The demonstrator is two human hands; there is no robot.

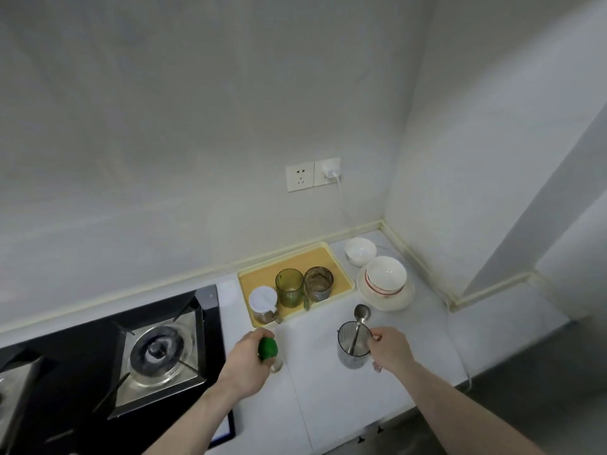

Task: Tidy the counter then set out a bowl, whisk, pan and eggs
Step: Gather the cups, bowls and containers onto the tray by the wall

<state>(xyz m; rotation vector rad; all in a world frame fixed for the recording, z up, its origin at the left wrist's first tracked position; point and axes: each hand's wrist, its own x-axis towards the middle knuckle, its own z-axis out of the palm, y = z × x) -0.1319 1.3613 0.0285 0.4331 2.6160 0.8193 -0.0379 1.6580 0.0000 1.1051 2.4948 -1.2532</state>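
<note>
A: Looking for labels, I am finding no readable writing on anything. The left hand (250,351) is curling its fingers round a green-capped bottle (268,349), holding it upright on the white counter (315,389), forearm reaching in from below.

B: And the right hand (387,349) is pinching the rim of a smooth metal cup (353,348), thumb and fingertips closing on its near edge. A steel ladle (360,318) is leaning inside, bowl end sticking up beyond the fingers.

A: Past the left fingers a yellow tray (341,261) is holding a white-lidded jar (262,307), a green tumbler (289,287) and a brownish glass (318,284).

B: Beyond the right fingers a glossy white bowl (386,279) is sitting on a plate (387,298), a smaller bowl (360,251) behind. Left of the left hand, a black gas hob (157,353) is showing.
</note>
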